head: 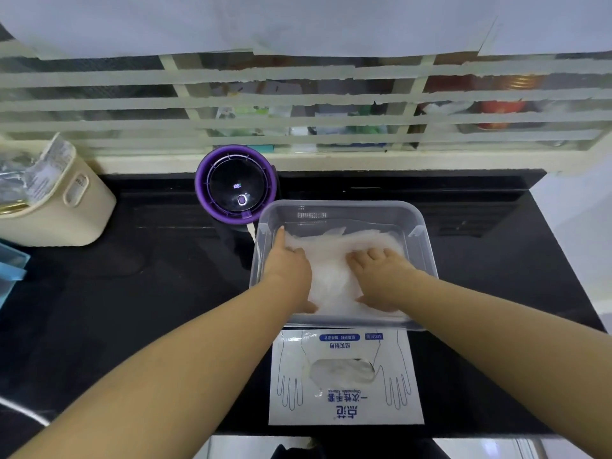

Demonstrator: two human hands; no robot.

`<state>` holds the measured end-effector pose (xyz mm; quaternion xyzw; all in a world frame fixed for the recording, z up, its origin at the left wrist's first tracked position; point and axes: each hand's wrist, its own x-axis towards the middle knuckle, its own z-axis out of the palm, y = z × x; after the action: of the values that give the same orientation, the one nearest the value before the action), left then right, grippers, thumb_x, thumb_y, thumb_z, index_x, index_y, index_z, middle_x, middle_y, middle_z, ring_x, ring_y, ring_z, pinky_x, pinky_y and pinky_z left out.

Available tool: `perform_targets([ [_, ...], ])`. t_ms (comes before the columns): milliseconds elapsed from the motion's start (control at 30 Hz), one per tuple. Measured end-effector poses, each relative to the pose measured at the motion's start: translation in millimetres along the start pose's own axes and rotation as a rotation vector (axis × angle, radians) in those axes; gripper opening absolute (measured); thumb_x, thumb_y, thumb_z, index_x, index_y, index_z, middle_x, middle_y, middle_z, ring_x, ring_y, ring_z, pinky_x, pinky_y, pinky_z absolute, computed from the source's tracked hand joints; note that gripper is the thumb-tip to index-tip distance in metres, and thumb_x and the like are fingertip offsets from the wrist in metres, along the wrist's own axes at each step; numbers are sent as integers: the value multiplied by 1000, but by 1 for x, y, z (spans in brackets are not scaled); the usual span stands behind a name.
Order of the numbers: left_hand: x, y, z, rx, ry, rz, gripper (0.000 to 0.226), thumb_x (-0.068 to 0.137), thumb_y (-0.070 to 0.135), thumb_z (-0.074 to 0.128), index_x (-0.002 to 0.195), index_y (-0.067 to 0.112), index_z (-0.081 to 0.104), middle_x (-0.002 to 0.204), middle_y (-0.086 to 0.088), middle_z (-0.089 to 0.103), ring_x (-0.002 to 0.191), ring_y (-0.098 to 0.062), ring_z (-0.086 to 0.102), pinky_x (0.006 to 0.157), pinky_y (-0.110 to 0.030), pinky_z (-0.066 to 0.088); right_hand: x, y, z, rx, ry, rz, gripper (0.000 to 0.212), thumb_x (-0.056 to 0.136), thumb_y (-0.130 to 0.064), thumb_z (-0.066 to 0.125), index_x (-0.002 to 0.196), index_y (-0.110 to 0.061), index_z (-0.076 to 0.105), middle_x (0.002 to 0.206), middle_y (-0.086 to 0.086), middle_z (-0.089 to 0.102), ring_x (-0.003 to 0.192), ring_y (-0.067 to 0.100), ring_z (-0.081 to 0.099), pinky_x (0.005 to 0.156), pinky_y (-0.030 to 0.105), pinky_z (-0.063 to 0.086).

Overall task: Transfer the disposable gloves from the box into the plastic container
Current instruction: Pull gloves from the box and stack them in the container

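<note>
Head view: both forearms reach forward over the box (344,405) and down into the container (425,233), which stands on the black desk (132,293) just beyond the box.
Gloves: a loose white pile of gloves (334,263) covers most of the container's floor; more show through the oval opening (344,371) in the box top, so I judge the transfer is only partly done.
Step in hand: settling the carried wad into the container, as I read it.
Left hand: the left hand (288,271) sits on the left part of the pile, close to the left wall. Its forefinger lies straight along that wall, the other fingers are bent down into the gloves, and the thumb is at the pile's near edge, so it grips a fold of gloves.
Right hand: the right hand (385,276) sits on the right part, knuckles raised, fingers (374,255) curled into the pile with their tips hidden. The thumb is spread along the near edge, pinching gloves between thumb and fingers.
Doing it well: lay the wad flat and push the air out evenly with both palms. Tuck loose edges below the rim, then release slowly, since thin film is likely to cling to skin and lift out again.
Watch for: a light container may skid on the glossy desk toward the purple-rimmed appliance (235,185) behind it. The box lies close to the desk's front edge, under the forearms, and could be nudged off.
</note>
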<state>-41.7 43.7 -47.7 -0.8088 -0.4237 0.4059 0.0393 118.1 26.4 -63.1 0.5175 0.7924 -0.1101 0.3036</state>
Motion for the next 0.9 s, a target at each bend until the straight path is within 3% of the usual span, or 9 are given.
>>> perform_targets([
  [133,0,0,2,-28,50,2,69,90,64,38,134,12,46,133,-9,50,124,-28,48,115,-57,-12,-24,12,-29,81,-11,-28,72,90,-49,54,146,-13,27,144,10,38,129,28,39,107,43,36],
  [333,-1,-5,5,-21,93,22,73,87,70,38,134,14,47,132,-8,51,126,-27,47,114,-58,-10,-79,38,-96,190,154,23,44,92,-46,52,131,-27,53,135,-5,51,120,17,50,101,35,42],
  [467,-5,-9,0,-13,112,46,74,87,72,39,134,16,49,133,-7,51,127,-29,46,114,-57,-9,-101,33,-115,232,286,39,34,94,-40,52,124,-26,60,125,-7,58,109,13,55,94,31,44],
  [567,-9,-11,1,-19,132,57,72,88,70,40,137,18,47,138,-7,49,132,-32,40,114,-58,-8,-94,6,-114,290,394,-86,31,96,-34,50,125,-27,58,126,-8,57,111,12,54,99,33,45],
  [633,-13,-10,1,11,145,57,72,89,69,40,140,19,44,142,-7,47,133,-31,40,115,-59,-7,-76,-15,-97,299,356,-163,34,97,-31,49,130,-28,55,134,-5,52,120,16,50,102,37,42],
  [700,-17,-9,1,33,144,58,66,91,66,41,138,20,47,139,-7,48,129,-29,44,116,-59,-6,-53,-25,-69,220,252,-111,38,97,-30,50,134,-23,50,139,2,47,125,22,45,101,37,40],
  [800,-21,-9,2,35,126,53,56,92,62,44,130,21,54,130,-7,53,123,-28,49,114,-59,-7,-36,-15,-36,159,89,77,41,94,-32,55,130,-13,52,129,10,50,114,28,50,92,38,44],
  [900,-21,-9,9,73,83,43,53,93,60,43,129,22,55,128,-6,53,122,-29,48,112,-61,-8,-33,-8,-20,182,30,136,41,92,-31,59,127,-10,51,122,10,50,106,29,55,82,37,46],
])
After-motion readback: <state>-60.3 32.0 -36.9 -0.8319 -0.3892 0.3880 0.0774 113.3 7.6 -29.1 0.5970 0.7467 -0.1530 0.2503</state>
